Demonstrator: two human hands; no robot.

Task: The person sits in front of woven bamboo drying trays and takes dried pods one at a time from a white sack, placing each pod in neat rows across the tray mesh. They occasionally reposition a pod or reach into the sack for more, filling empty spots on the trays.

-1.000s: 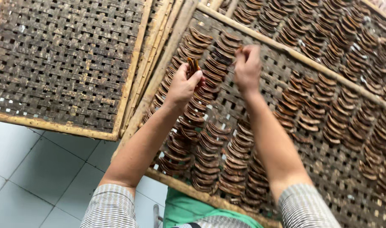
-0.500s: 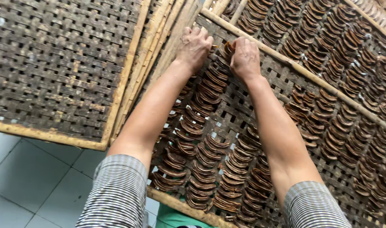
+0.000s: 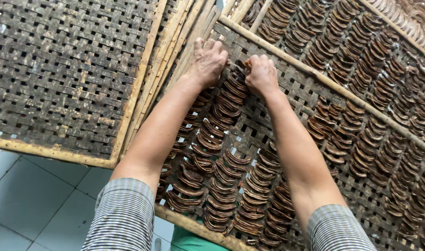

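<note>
Near the top centre of the frame, the left hand (image 3: 211, 61) and right hand (image 3: 261, 74) meet, fingers pinched shut on curved brown slices (image 3: 239, 69) at the head of a row. These leathery crescents lie overlapped in rows on a woven bamboo tray (image 3: 287, 100), framed with pale poles. An empty woven tray (image 3: 59, 69) fills the upper left; grey floor tiles (image 3: 31, 204) show at the lower left.

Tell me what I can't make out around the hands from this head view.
- Left hand and right hand: fingertips curl away from the camera, so their grip on the brown slice is hidden.
- Slices under both forearms: covered by the arms.
- Right tray: cut off by the right and bottom edges.
- Far slices at top right: blurred.
- Left tray: cut off by the left and top edges.
</note>
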